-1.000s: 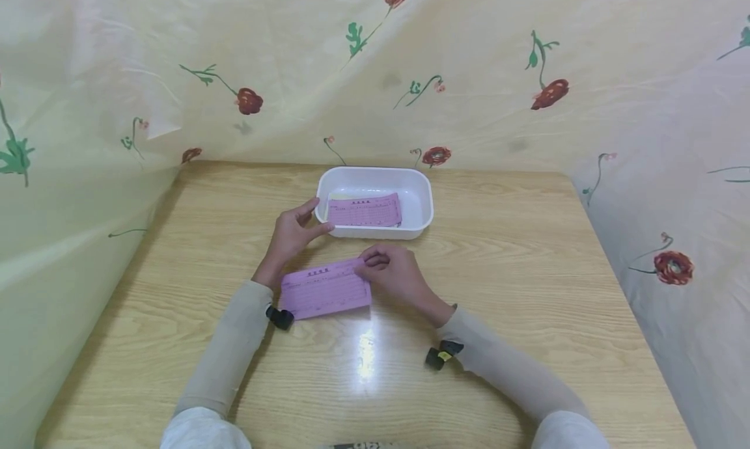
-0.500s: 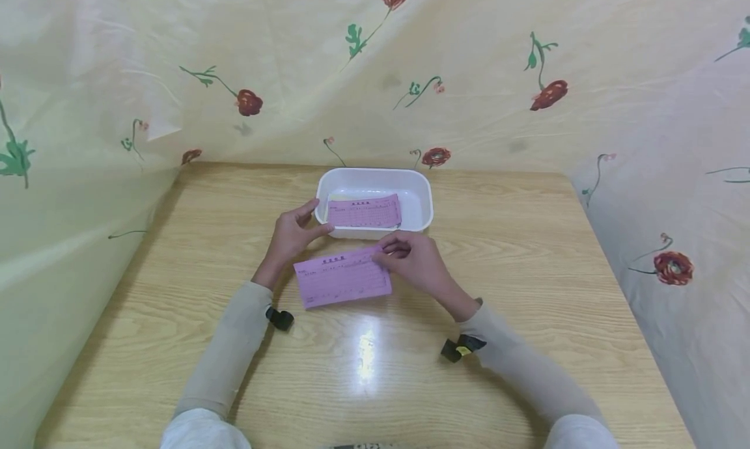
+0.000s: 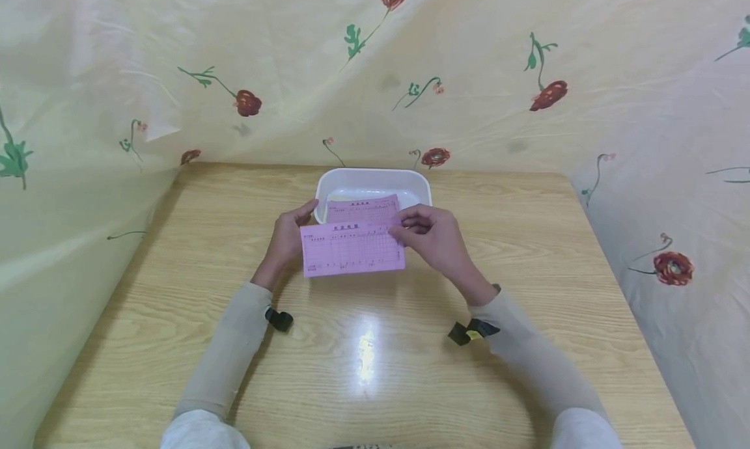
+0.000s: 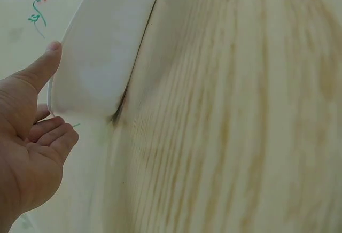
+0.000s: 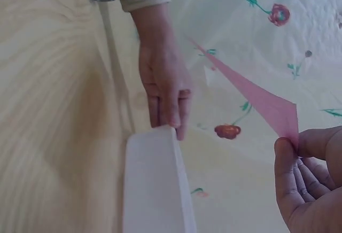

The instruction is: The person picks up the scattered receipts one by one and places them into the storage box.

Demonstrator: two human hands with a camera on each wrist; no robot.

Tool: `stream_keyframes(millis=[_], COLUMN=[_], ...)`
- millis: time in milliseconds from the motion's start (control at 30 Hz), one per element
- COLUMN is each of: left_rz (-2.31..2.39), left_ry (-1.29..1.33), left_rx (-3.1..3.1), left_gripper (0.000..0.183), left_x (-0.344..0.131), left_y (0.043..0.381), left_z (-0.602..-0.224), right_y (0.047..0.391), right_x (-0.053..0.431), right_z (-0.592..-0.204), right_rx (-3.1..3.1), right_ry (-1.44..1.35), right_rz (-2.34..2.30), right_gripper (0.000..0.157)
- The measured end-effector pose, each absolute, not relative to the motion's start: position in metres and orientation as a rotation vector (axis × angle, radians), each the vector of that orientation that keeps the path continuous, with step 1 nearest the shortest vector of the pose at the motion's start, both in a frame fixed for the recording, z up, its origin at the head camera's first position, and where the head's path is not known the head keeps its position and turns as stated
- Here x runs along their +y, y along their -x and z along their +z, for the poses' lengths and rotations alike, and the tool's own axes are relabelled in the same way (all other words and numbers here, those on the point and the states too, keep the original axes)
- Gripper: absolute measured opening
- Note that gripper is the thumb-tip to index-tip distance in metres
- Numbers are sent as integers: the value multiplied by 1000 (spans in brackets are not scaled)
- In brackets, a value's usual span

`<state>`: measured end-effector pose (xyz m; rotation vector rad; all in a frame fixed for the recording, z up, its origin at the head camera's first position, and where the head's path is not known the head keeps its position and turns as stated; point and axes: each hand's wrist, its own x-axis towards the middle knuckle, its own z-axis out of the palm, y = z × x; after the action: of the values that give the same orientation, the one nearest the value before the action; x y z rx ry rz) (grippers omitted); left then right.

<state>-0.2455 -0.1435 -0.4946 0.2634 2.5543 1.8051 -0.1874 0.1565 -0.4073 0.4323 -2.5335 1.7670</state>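
Observation:
My right hand (image 3: 435, 238) pinches a pink printed form slip (image 3: 353, 252) by its upper right corner, between thumb and fingers. The slip hangs in front of the white plastic tray (image 3: 373, 174) and overlaps its near side in the head view. In the right wrist view the same slip (image 5: 262, 96) appears nearly edge-on, above the tray's rim. My left hand (image 3: 286, 238) holds the tray's left end, its thumb at the rim (image 4: 55, 86) in the left wrist view. Inside the tray lies another pink form (image 3: 363, 209), its lower part hidden behind the held slip.
The tray stands near the back of a wood-grain table (image 3: 351, 371). A pale cloth with a red flower print (image 3: 293, 65) hangs behind and along both sides. Both wrists carry black straps (image 3: 280, 319).
The right hand has carried the pink slip up and to the right, from the table in front to the tray's near edge. The left hand has stayed at the tray.

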Motion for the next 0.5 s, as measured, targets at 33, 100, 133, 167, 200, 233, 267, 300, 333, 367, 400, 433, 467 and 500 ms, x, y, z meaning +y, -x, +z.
stream_keyframes(millis=[33,100,133,167,200,233,267,300,333,367,400,433,467,500], left_rz=[1787,1760,1755,1753,1750,1742,1736,1734,1735,1738,1748,1751,1761,1774], left_ry=[-257,-239,-234,-228,-224,-221,-219,-217,-214,-215,-216,-221,-228,-238], left_rx=[2572,2596,2601,2604,2616,2630,2639,2645,2646,2644,2637,2628,2613,2598], left_gripper=[70,65,62,58,55,53,50,48,48,48,50,51,53,56], left_x=[-143,-143,-143,-142,-142,-142,-141,-141,-141,-141,-141,-142,-142,-143], left_y=[246,245,245,245,246,246,246,246,247,247,247,248,248,248], left_z=[-495,-494,-494,-495,-495,-495,-495,-495,-495,-496,-496,-496,-496,-497], right_y=[189,193,195,197,199,202,204,207,209,212,215,218,222,226], right_x=[157,159,159,160,161,162,163,164,165,166,166,167,168,169], right_z=[-405,-402,-401,-400,-400,-399,-399,-399,-398,-398,-397,-397,-397,-397], right_rx=[-2525,-2506,-2495,-2481,-2465,-2451,-2439,-2429,-2422,-2418,-2413,-2412,-2412,-2409], right_ry=[-429,-428,-430,-438,-447,-453,-456,-457,-453,-446,-436,-425,-412,-397], right_rz=[1769,1772,1774,1778,1784,1786,1789,1794,1798,1803,1809,1812,1815,1821], right_gripper=[17,19,19,20,20,20,20,21,21,21,21,21,22,22])
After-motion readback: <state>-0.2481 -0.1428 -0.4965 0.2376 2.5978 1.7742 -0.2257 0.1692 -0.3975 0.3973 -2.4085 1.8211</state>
